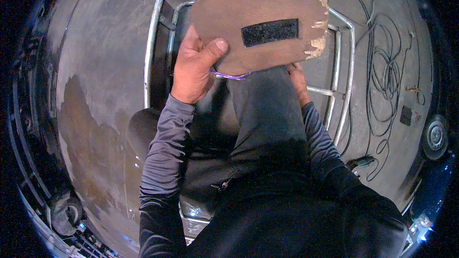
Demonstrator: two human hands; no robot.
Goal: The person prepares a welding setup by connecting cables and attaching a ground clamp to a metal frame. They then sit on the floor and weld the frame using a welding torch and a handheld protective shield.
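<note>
A brown, rounded board [217, 21] is held up in front of me above my knee. A black, rough-looking rectangle [270, 33] sits in its face, and its right end is chipped down to paler material. My left hand [193, 69] grips the left end, thumb across the face and fingers behind. At the lower right edge, my right hand [298, 81] holds the board from beneath; most of its fingers are hidden. A thin purple strip [230, 75] shows under the lower edge, close to my left hand. What lies behind the board is hidden.
A silver tubular metal frame [152, 52] surrounds my legs. Dark cable [385, 79] lies in loose coils on the concrete floor at the right, near a wheel [435, 136]. A dark stain [86, 134] spreads over the floor at the left.
</note>
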